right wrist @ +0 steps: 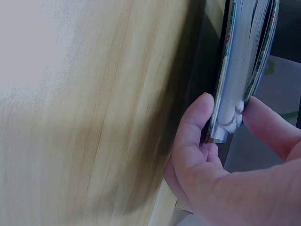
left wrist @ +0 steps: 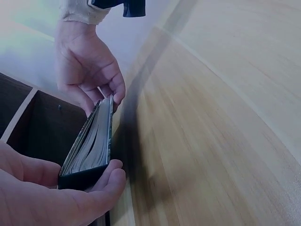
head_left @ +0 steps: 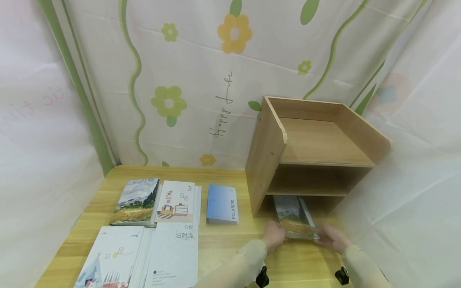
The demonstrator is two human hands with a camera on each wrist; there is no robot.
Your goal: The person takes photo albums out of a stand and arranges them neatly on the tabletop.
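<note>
A thick book [head_left: 295,220] with a painted landscape cover lies flat between my two hands, its far end inside the bottom compartment of a wooden shelf unit [head_left: 268,152]. On its left near corner, my left hand [head_left: 274,235] pinches the dark spine edge [left wrist: 83,178] between thumb and fingers. The right hand [head_left: 333,237] grips the opposite side, thumb on one cover and fingers under the other. Page edges [right wrist: 237,61] show between the covers in the right wrist view. Both wrist views show the book held close over the tabletop [left wrist: 197,122].
At the table's left lie another landscape-covered book [head_left: 138,200], a white book with a furniture drawing [head_left: 175,214], a white book with a tent drawing [head_left: 108,256] and a plain white book [head_left: 174,256]. A blue Polaroid album [head_left: 222,204] sits mid-table. Patterned curtains [head_left: 194,80] hang behind.
</note>
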